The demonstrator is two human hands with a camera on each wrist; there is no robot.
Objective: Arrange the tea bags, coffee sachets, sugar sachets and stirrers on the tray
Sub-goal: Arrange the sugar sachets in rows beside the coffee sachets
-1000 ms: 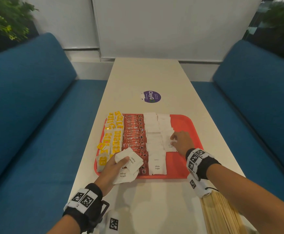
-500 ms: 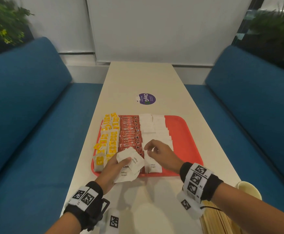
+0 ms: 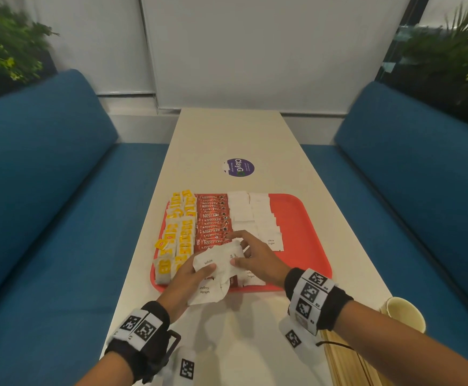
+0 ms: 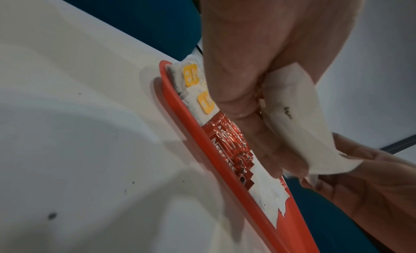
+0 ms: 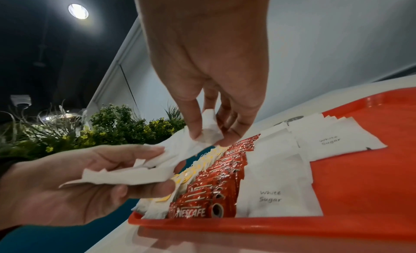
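The left hand (image 3: 184, 282) grips a bundle of sugar sachets (image 3: 216, 267) just above the near edge of the tray (image 3: 305, 240), so it works as a supply close to the rows. The right hand (image 3: 258, 257) pinches the top sachet (image 5: 208, 130) between thumb and fingers, probably to pull one out for the second sugar row (image 3: 266, 224). Tea bags (image 3: 177, 232) and coffee sachets (image 3: 213, 221) lie in neat columns. The stirrers (image 3: 349, 363) wait on the table (image 3: 238, 135).

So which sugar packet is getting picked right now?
The top one of the white sugar sachets that the left hand holds; the right hand pinches its corner. The others lie flat on the tray.
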